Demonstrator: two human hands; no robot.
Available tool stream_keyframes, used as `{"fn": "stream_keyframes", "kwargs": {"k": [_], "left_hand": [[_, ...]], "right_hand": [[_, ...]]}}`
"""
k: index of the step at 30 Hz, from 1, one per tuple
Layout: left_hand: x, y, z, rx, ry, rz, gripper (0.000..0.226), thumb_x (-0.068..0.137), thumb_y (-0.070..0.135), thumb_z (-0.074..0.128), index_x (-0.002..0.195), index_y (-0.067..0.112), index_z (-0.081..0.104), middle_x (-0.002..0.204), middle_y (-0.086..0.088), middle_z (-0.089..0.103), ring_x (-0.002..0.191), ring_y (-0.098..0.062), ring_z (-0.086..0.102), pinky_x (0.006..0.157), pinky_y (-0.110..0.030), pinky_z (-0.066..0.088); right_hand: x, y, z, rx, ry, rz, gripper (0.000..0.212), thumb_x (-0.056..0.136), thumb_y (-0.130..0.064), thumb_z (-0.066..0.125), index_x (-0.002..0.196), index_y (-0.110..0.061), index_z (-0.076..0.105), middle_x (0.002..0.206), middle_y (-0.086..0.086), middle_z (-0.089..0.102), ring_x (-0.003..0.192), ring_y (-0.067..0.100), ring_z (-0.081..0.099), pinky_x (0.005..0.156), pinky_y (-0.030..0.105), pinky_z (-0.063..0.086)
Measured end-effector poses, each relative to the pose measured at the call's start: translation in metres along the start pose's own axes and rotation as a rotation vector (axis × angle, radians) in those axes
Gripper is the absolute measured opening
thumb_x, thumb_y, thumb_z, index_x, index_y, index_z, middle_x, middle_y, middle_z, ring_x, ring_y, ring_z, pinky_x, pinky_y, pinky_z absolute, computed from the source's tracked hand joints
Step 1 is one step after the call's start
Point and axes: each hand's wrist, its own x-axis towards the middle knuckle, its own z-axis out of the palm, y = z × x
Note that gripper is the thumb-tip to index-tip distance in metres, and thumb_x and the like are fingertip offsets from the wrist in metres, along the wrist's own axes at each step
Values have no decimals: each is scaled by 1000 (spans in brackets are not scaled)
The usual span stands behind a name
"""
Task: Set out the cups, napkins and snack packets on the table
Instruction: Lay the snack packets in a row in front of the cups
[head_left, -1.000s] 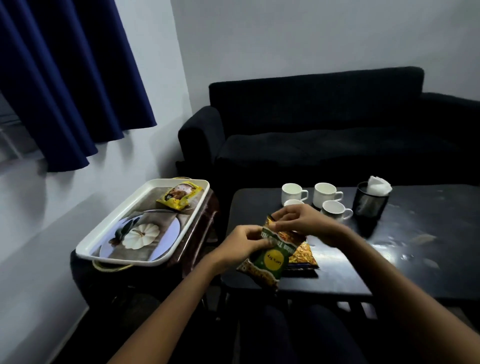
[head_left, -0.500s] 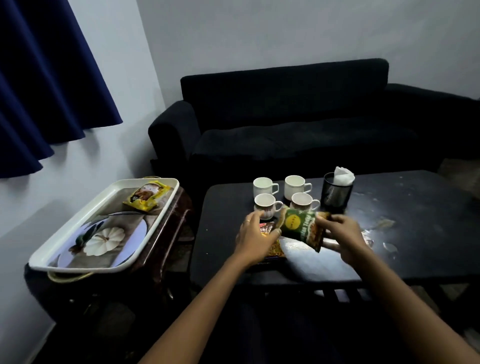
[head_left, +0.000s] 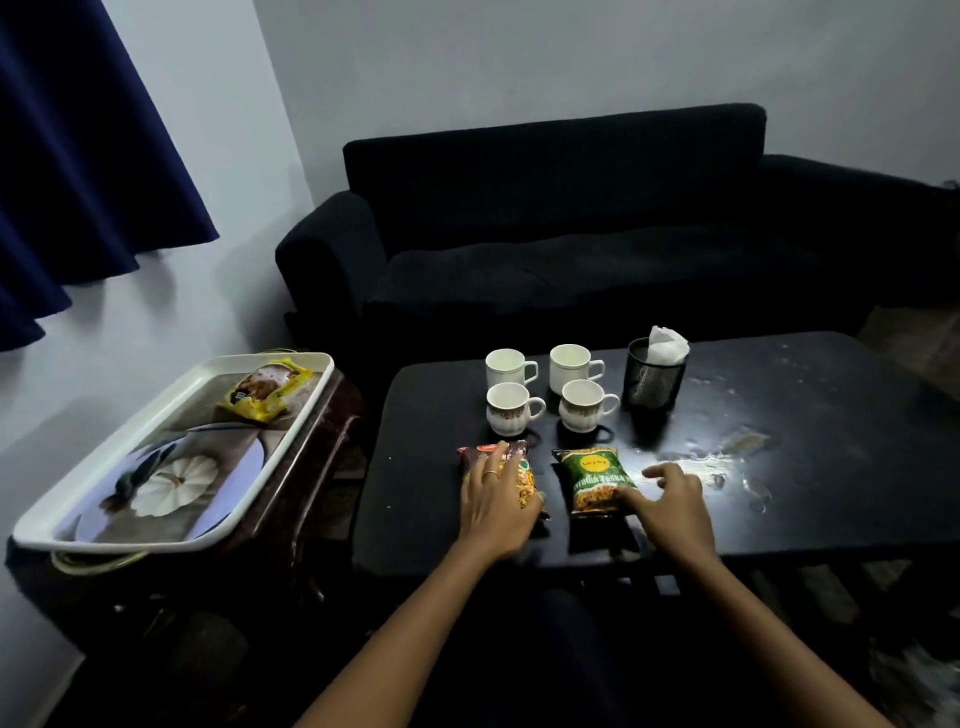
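Several white cups (head_left: 548, 387) stand in a cluster on the black table (head_left: 810, 467), beside a black mesh holder (head_left: 655, 379) with white napkins (head_left: 666, 345). A green snack packet (head_left: 595, 478) lies flat in front of the cups; my right hand (head_left: 670, 506) rests on its near right corner with fingers spread. A dark red and orange packet (head_left: 506, 465) lies left of it under my left hand (head_left: 496, 499), which lies flat on it. A yellow packet (head_left: 265, 389) sits in the white tray (head_left: 171, 543) on the left.
The tray, printed with a pumpkin picture, sits on a dark wooden side table (head_left: 322, 467) left of the black table. A black sofa (head_left: 571, 249) stands behind. A blue curtain (head_left: 78, 156) hangs at the upper left. The table's right half shows pale smears.
My right hand has laid the green packet flat on the table, right of the red one. My left hand now lies on the red packet. The camera view tilted further down.
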Motion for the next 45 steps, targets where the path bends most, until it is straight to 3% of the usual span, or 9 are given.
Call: {"fn": "stream_keyframes", "kwargs": {"k": [3, 6, 11, 21, 27, 34, 39, 45], "left_hand": [[5, -2, 1, 28, 18, -4, 65, 97, 42, 39, 152, 22, 12, 162, 1, 0, 149, -21, -2, 119, -42, 1], [9, -4, 4, 77, -17, 17, 64, 99, 42, 33, 153, 21, 5, 162, -1, -4, 149, -23, -7, 119, -43, -3], [11, -15, 12, 151, -91, 20, 66, 99, 45, 29, 152, 22, -3, 161, 3, -10, 148, -21, -12, 119, -45, -5], [17, -39, 4, 212, -84, 27, 69, 97, 47, 31, 152, 24, -5, 161, 4, -10, 148, -21, -14, 118, -49, -4], [16, -38, 0, 138, -34, 45, 69, 97, 45, 35, 152, 22, 0, 161, 4, -3, 149, -20, -6, 118, -47, -3], [12, -54, -24, 15, 149, 70, 58, 96, 36, 42, 149, 22, 24, 155, 3, 30, 144, -15, 23, 120, -40, 10], [13, -84, -60, -3, 327, 36, 50, 95, 31, 45, 143, 22, 36, 148, 5, 42, 137, -12, 36, 119, -36, 17], [16, -136, -113, -1, 533, -57, 47, 92, 24, 51, 137, 15, 47, 140, -3, 51, 130, -21, 46, 111, -35, 31]], "right_hand": [[2, -7, 5, -160, 42, -270, 34, 86, -21, 62, 118, -10, 57, 127, 15, 50, 117, 33, 48, 95, 40, 41], [3, -9, 21, -355, -95, -410, 43, 95, -25, 48, 136, -16, 45, 149, 10, 33, 136, 26, 33, 106, 37, 33], [0, -7, 53, -404, -195, -425, 48, 101, -28, 31, 147, -23, 24, 159, 4, 9, 147, 20, 9, 115, 34, 17], [7, -16, 74, -495, -189, -443, 49, 101, -30, 26, 149, -27, 15, 160, 1, 1, 147, 16, 1, 117, 43, 11], [6, -32, 67, -501, -135, -505, 55, 94, -25, 42, 146, -28, 23, 159, -1, 9, 146, 16, 8, 116, 40, 11], [-10, -71, 80, -316, -53, -699, 42, 87, -13, 54, 129, -14, 53, 137, 7, 50, 128, 26, 43, 103, 38, 32], [-19, -116, 114, -272, -134, -857, 37, 91, -17, 52, 127, -14, 55, 134, 5, 53, 126, 22, 46, 100, 36, 35], [-25, -183, 165, -276, -233, -1003, 40, 91, -18, 49, 131, -15, 50, 137, 3, 50, 127, 21, 43, 101, 33, 33]]}}
